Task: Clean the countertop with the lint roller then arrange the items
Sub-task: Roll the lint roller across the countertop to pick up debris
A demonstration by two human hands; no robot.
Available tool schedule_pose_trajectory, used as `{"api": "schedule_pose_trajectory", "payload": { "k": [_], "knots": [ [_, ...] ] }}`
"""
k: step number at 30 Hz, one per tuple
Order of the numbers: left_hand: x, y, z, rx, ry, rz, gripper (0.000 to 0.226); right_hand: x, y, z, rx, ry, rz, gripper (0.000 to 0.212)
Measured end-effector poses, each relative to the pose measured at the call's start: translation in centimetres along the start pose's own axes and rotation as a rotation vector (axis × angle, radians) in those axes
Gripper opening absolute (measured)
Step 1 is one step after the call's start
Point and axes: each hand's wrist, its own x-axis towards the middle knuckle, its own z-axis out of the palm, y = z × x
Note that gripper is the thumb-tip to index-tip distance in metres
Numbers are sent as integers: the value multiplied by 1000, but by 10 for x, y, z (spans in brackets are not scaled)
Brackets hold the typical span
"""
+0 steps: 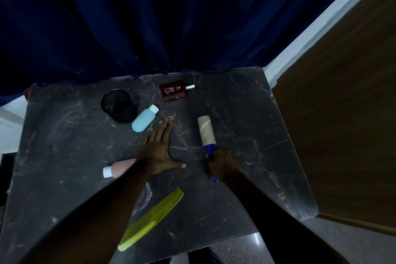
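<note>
The right hand (pixel 222 163) grips the lint roller (pixel 206 130), the left hand (pixel 159 148) lies flat and open on the table (pixel 246 113); a long stroke may hit the perfume bottle (pixel 174 91).

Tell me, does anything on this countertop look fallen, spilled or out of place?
Yes. The blue bottle, the pink bottle and the perfume bottle all lie on their sides, scattered, while the black mesh cup stands upright. Small pale crumbs are strewn on the countertop just beyond the left hand.
</note>
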Motion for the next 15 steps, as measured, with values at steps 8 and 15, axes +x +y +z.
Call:
{"api": "schedule_pose_trajectory", "payload": {
  "k": [8,15],
  "knots": [
    [-1,0,-2,6,-4,19,161,6,50,-16,375,-112,217,38],
    [-2,1,-4,2,-28,13,162,-5,97,-28,351,-66,362,38]
  ]
}}
